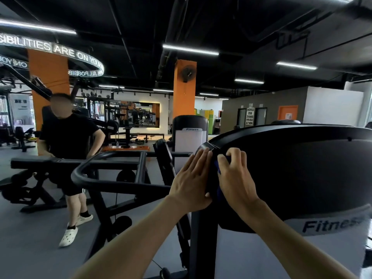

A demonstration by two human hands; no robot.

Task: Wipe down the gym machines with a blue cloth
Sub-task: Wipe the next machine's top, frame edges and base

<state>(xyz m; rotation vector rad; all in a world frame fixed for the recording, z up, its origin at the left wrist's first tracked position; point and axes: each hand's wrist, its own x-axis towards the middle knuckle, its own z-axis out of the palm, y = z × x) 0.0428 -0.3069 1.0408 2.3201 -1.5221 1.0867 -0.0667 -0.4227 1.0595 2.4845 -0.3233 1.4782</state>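
While both forearms reach up from the near edge of the view, the two hands meet on the left rim of a large black machine shroud (291,174), a smooth, matte, rounded cover with a raised lip curving along its top. The left hand (191,182) lies flat against the outer side of that rim, fingers straight and together, holding nothing. The right hand (235,178) sits just beside it on the shroud's face, its grip narrow, fingers curled over the blue cloth (218,178) (only a thin strip of crumpled blue fabric shows between the two hands, pressed against the rim). Below the shroud a pale grey panel (332,234) carries dark slanted lettering reading "Fitnes", cut off at the right edge.

To the left, a frame of thick black rounded tubing (112,172) bends in a smooth loop, with flat steel bars behind it. Farther left, a person in a black shirt, dark shorts and white perforated clogs (68,236) stands behind a black padded bench (34,163). A second weight-stack tower (190,135) with a white front and black curved cap stands in the middle distance. Two orange square pillars (184,91) rise to a black ceiling lined with bright strip lights (190,50), and a glowing ring sign (60,51) hangs at far left. The floor (30,238) is flat grey.
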